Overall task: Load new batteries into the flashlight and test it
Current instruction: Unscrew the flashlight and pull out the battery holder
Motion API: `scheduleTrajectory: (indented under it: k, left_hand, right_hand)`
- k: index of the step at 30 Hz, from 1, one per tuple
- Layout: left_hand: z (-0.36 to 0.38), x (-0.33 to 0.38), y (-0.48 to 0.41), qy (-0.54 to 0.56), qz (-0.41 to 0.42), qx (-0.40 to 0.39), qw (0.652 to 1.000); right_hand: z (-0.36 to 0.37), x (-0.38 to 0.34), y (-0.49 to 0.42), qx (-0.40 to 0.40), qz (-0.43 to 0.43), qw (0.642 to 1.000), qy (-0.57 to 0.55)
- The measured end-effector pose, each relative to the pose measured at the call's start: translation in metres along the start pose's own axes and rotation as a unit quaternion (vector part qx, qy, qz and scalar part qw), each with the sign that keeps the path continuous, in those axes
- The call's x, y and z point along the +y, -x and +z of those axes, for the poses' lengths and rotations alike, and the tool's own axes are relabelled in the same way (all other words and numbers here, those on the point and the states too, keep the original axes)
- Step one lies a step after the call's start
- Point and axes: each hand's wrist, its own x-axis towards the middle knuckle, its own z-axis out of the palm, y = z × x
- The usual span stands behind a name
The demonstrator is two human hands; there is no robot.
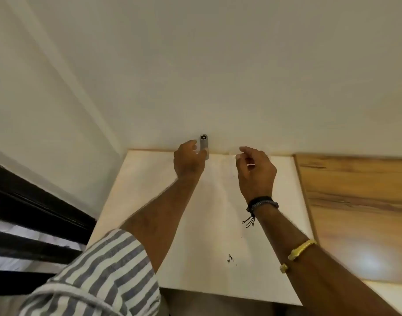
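A small grey flashlight (pixel 204 144) stands upright at the far edge of a pale table (pixel 218 224), against the white wall, its round end facing up. My left hand (pixel 189 158) is wrapped around its lower part, thumb and fingers touching the body. My right hand (pixel 256 172) hovers to the right of it, fingers curled, pinching something small and pale that I cannot make out. No batteries are clearly visible.
The white wall (pixel 218 65) rises directly behind the table. A wooden-grain surface (pixel 359 213) adjoins the table on the right. Black rails (pixel 36 213) run along the left. A small dark mark (pixel 229 258) sits on the tabletop near me.
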Motion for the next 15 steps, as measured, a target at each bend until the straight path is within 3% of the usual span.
scheduleTrajectory:
  k: [15]
  left_hand:
    - [0.022,-0.008,-0.008,0.017,0.041,0.011,0.999]
  right_hand:
    - [-0.004,0.031,0.005,0.019,0.045,0.999,-0.013]
